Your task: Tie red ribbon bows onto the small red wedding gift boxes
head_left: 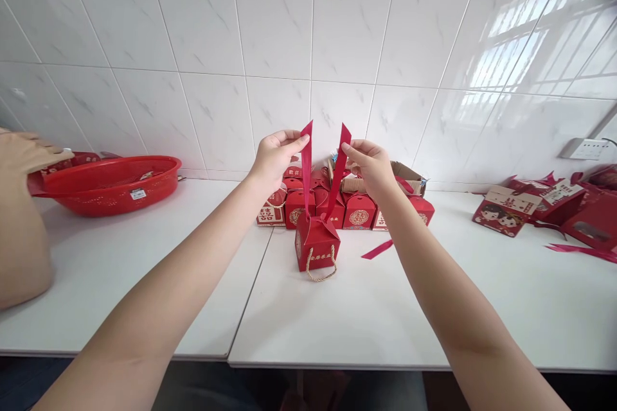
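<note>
A small red gift box [318, 245] with gold lettering and a twisted cord handle [322, 279] stands upright on the white table. From its gathered top a dark pink ribbon [307, 170] rises in two tails, spread in a V. My left hand [276, 155] pinches the left tail near its tip between thumb and fingers. The right tail is pinched the same way by my right hand [371, 164], also near its slanted end. Both hands are above the box, apart from each other.
Behind the box stands a row of similar red boxes [359, 210], with an open cardboard carton [409, 178] at their back. A loose ribbon piece [377, 249] lies nearby. At left are a red plastic basket [120, 189] and a beige bag-like thing [22, 225]; more red packaging [506, 209] lies at right.
</note>
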Tool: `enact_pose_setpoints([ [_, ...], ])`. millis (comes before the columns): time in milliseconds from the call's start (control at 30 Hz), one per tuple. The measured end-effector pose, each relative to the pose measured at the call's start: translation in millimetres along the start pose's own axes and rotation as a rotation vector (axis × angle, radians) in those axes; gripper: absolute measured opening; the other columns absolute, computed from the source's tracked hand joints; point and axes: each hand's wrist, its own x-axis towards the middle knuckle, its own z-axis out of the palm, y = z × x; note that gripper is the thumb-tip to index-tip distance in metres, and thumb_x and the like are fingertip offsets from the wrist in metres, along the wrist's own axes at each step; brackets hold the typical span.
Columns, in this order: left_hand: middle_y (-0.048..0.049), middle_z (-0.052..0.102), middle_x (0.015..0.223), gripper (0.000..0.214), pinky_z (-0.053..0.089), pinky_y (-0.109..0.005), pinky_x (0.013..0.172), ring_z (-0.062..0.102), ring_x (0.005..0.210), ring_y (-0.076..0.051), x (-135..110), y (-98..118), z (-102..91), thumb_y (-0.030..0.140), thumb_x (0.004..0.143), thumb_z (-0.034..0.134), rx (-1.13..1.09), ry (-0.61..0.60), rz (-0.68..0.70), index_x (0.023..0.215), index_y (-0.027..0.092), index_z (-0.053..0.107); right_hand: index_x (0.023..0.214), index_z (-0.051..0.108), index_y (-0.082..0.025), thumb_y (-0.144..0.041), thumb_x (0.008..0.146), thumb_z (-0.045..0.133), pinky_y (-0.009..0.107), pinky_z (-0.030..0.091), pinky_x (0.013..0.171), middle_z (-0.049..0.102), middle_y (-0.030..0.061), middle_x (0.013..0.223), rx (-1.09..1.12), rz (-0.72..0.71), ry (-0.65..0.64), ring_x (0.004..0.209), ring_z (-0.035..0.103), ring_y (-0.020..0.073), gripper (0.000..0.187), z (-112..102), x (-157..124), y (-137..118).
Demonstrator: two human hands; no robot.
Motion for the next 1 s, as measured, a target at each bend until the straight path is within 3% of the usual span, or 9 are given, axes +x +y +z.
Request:
enact_pose_setpoints([
  [233, -0.0035, 0.067, 0.086, 0.021, 0.046, -0.029, 0.074, 0.061, 0.081, -0.015, 3.0, -0.6, 1.7, 0.033, 0.065, 0.078, -0.022, -0.022, 0.008, 0.076, 0.019, 0.067, 0.073, 0.061, -0.02, -0.041, 0.067, 0.074, 0.021, 0.036, 0.047, 0.054, -0.0035, 0.066, -0.019, -0.008, -0.012, 0.051, 0.043, 0.0062, 0.026, 2.9, 0.5, 1.0],
  [833, -0.003, 0.068, 0.088, 0.022, 0.045, -0.027, 0.07, 0.061, 0.081, -0.015, 12.0, -1.6, 3.8, 0.034, 0.063, 0.08, 0.034, -0.052, 0.017, 0.076, 0.019, 0.069, 0.07, 0.055, -0.018, -0.032, 0.077, 0.067, 0.025, 0.05, 0.057, 0.067, 0.0062, 0.084, -0.026, -0.022, -0.011, 0.072, 0.062, 0.0131, 0.02, 5.1, 9.2, -9.7],
  [1000, -0.0037, 0.069, 0.083, 0.022, 0.045, -0.029, 0.073, 0.061, 0.079, -0.015, 16.2, 1.9, 10.2, 0.032, 0.062, 0.082, 0.098, -0.079, 0.064, 0.075, 0.018, 0.07, 0.07, 0.049, -0.018, -0.026, 0.081, 0.065, 0.029, 0.052, 0.057, 0.067, 0.0061, 0.072, -0.039, 0.033, -0.07, 0.064, 0.064, 0.0147, 0.02, 3.0, 15.9, -10.5],
])
